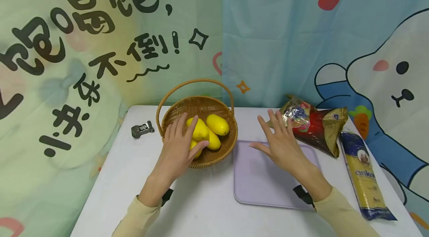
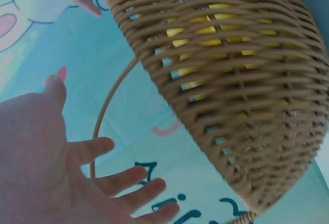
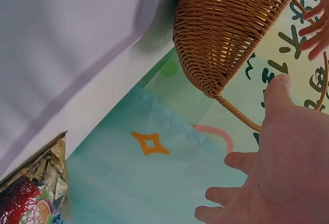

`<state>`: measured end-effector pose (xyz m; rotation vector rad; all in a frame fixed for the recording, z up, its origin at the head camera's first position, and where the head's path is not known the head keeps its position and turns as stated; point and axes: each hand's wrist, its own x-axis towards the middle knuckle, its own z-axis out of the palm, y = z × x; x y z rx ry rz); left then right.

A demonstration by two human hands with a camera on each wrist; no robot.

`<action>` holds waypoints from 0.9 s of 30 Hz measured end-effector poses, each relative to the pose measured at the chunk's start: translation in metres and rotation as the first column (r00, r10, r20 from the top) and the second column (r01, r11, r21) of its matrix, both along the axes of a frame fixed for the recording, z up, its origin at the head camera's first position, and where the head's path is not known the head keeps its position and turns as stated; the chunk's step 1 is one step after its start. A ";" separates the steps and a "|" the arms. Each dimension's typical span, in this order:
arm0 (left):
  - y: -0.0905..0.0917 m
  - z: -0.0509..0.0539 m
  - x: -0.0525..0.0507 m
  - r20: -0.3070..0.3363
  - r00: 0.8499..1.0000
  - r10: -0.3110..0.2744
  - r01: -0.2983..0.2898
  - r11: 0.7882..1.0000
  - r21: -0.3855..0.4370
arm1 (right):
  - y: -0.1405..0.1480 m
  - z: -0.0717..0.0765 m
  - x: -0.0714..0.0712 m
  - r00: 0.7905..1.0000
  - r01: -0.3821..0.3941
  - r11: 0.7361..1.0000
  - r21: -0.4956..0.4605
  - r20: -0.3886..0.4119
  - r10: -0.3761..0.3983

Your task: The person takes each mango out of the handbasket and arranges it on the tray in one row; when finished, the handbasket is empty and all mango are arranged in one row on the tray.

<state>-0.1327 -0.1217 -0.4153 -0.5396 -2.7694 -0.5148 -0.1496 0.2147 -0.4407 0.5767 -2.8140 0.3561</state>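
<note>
A wicker basket [image 1: 216, 158] with a tall handle holds several yellow, mango-like fruits [image 1: 218, 124]. My left hand [image 1: 175, 149] hovers over the basket's left side, fingers spread, gripping nothing. In the left wrist view the left hand [image 2: 87, 167] is beside the woven wall [image 2: 247, 80], with space between them. My right hand [image 1: 285, 147] is above the lilac tray [image 1: 258, 177], its fingers spread and holding nothing. The right wrist view shows the right hand [image 3: 288, 167] apart from the basket [image 3: 226, 34].
A red and gold packet [image 1: 315, 123] lies behind the tray at the right. Along the table's right edge is a blue and yellow packet [image 1: 365, 177]. A small dark bone-shaped item [image 1: 142, 129] lies left of the basket. Printed curtains hang behind the white table [image 1: 201, 207].
</note>
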 end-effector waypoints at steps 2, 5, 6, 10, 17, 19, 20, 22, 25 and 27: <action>-0.006 0.001 0.002 -0.046 0.999 -0.003 0.005 1.000 0.027 | -0.002 0.001 -0.001 1.000 -0.004 1.000 0.000 0.005 0.004; -0.013 0.002 0.004 -0.111 0.994 -0.011 0.021 0.996 0.084 | -0.004 0.002 -0.001 1.000 -0.001 1.000 0.004 0.011 0.001; -0.016 0.002 0.004 -0.135 0.991 -0.011 0.025 0.994 0.102 | -0.004 0.003 -0.002 1.000 0.001 1.000 0.007 0.012 -0.001; -0.026 -0.001 0.006 -0.215 0.976 0.024 0.013 0.985 0.169 | -0.007 0.004 -0.003 1.000 -0.004 1.000 0.003 0.011 0.004; -0.042 -0.015 0.010 -0.254 0.950 0.180 -0.105 0.954 0.281 | -0.016 0.009 -0.005 1.000 -0.026 1.000 0.002 0.017 0.025; -0.045 -0.020 0.011 -0.226 0.951 0.209 -0.134 0.942 0.309 | -0.018 0.010 -0.005 0.999 -0.025 1.000 0.005 0.029 0.025; -0.045 -0.022 0.012 -0.206 0.953 0.221 -0.147 0.935 0.322 | -0.019 0.011 -0.005 0.999 -0.025 1.000 0.008 0.033 0.025; -0.046 -0.027 0.012 -0.157 0.959 0.236 -0.171 0.923 0.343 | -0.022 0.013 -0.005 0.999 -0.028 1.000 0.012 0.038 0.027; -0.047 -0.033 0.012 -0.068 0.966 0.251 -0.212 0.911 0.355 | -0.028 0.017 -0.006 0.998 -0.048 0.999 0.016 0.031 0.047; -0.047 -0.035 0.012 -0.001 0.968 0.252 -0.235 0.907 0.349 | -0.032 0.020 -0.007 0.998 -0.065 0.998 0.016 0.024 0.065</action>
